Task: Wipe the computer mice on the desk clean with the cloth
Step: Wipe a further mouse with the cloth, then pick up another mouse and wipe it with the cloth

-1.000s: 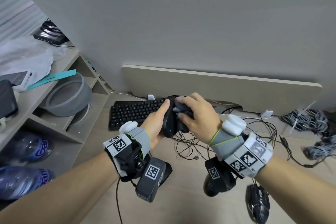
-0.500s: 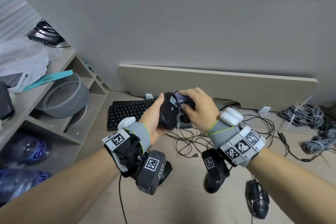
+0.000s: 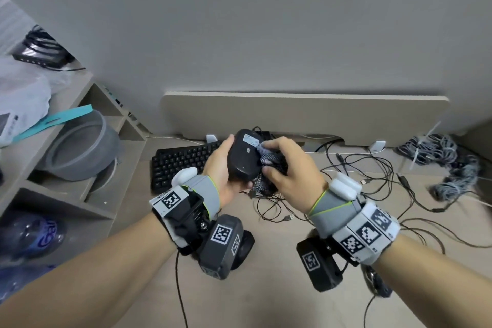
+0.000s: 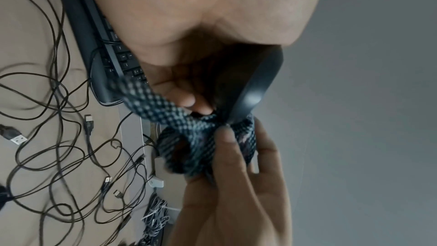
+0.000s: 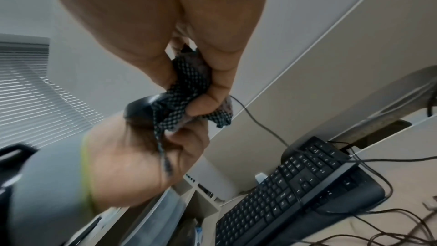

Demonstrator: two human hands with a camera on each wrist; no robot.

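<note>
My left hand [image 3: 222,168] grips the black mouse [image 3: 243,156] above the desk [image 3: 266,287], underside up. My right hand [image 3: 288,170] pinches the checked cloth [image 3: 267,161] against it. Risk: hard rubbing twists the mouse loose; its cable snags.

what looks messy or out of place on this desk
Loose black cables lie tangled across the desk right of the keyboard, USB plugs bare. The mouse in the left hand is turned underside up, though that suits wiping.
</note>
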